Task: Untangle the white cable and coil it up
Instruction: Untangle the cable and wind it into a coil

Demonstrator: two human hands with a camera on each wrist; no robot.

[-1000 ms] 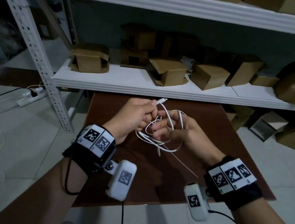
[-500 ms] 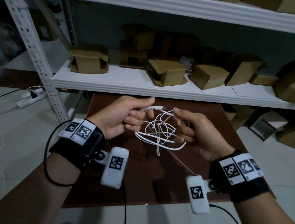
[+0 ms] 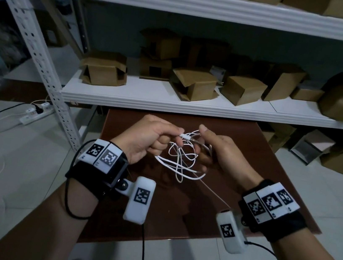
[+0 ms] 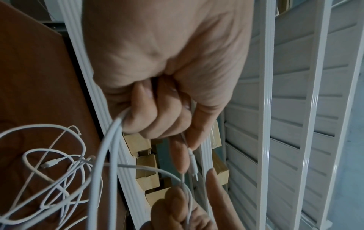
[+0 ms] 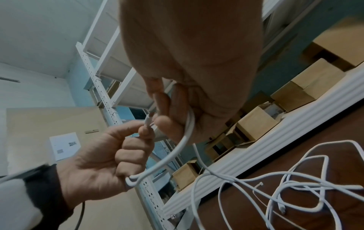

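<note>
The white cable (image 3: 180,161) hangs as a loose tangle between my two hands above the brown table (image 3: 249,163). My left hand (image 3: 174,136) pinches the cable just behind one plug (image 4: 192,161) between thumb and forefinger. Its lower curled fingers grip two more strands (image 4: 116,124). The right hand (image 3: 201,147) is close to the plug, fingers curled, with a strand (image 5: 188,126) looped through them. In the right wrist view the tangle (image 5: 295,183) lies over the table with a second plug (image 5: 282,210) hanging in it. The left hand (image 5: 118,149) shows there too.
A white metal shelf (image 3: 191,107) runs just behind the table, carrying several cardboard boxes (image 3: 195,82). More boxes (image 3: 338,157) sit on the floor to the right. A power strip (image 3: 36,112) with leads lies on the tiled floor at left.
Both hands have come down a little and the left hand has turned, so the plug now points sideways at the right thumb instead of upward. The tangle hangs lower between them.
</note>
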